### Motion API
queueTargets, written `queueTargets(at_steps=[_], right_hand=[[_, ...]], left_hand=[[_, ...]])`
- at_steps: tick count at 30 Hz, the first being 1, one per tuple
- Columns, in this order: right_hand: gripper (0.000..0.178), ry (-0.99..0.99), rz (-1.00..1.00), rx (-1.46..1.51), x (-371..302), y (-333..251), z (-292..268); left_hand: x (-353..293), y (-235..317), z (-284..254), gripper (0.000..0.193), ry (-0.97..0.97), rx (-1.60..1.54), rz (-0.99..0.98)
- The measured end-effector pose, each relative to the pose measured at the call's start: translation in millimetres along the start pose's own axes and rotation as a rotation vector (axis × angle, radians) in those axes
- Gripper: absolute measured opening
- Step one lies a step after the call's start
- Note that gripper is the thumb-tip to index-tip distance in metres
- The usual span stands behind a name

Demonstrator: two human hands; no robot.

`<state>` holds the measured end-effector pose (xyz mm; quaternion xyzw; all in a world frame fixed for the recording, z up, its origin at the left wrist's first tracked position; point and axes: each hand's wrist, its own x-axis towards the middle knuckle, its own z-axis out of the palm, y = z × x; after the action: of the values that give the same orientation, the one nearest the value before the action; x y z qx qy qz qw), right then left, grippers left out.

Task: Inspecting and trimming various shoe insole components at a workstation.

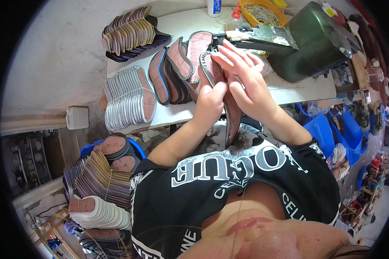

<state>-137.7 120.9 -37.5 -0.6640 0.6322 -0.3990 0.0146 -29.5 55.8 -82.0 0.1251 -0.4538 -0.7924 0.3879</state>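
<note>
A shoe insole [232, 114] with a pinkish-brown face and a dark edge stands tilted between my hands, its upper end at the head of a machine. My left hand [211, 101] is closed on its near side, the thumb pressed to the face. My right hand [250, 84] is open, fingers stretched out over the insole's upper part and thumb low beside it. The fingers partly hide the machine's working point. Just left of the hands lie loose pink insoles [200, 45] with dark edges, and an insole with a blue edge line [158, 77].
The dark green machine [313, 43] fills the table's right side. Tied insole bundles [129, 99] stand at the left. An orange basket [263, 13] and a red-tipped bottle [236, 19] sit at the back. More insole stacks [101, 177] are low left; blue bins [322, 134] stand right.
</note>
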Motion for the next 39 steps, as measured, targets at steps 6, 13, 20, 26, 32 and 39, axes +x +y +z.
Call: queueTargets(at_steps=[6, 13, 20, 26, 32, 39], right_hand=[[0.057, -0.082, -0.003, -0.031, -6.0, -10.2, -5.5], [0.054, -0.118, 0.007, 0.154, -20.2, 0.4, -24.3], [0.04, 0.365, 0.347, 0.928, -6.5, 18.0, -30.5], [0.029, -0.09, 0.467, 1.3, -4.7, 24.3, -16.7], [0.035, -0.309, 0.474, 1.438, 8.7, 14.8, -14.0], [0.031, -0.357, 0.591, 1.316, 12.2, 23.8, -21.6]], left_hand=[[-1.1, 3.0, -4.7, 0.047, -0.021, 0.055, -0.074], [5.3, 12.5, -11.8, 0.038, -0.033, 0.107, -0.118], [21.1, 38.2, -19.4, 0.024, -0.091, -0.099, -0.167], [21.3, 41.5, -35.5, 0.034, -0.515, -0.273, -0.345], [12.0, 36.9, -37.3, 0.045, -0.475, -0.25, -0.424], [10.8, 40.7, -37.6, 0.048, -0.424, -0.038, -0.397]])
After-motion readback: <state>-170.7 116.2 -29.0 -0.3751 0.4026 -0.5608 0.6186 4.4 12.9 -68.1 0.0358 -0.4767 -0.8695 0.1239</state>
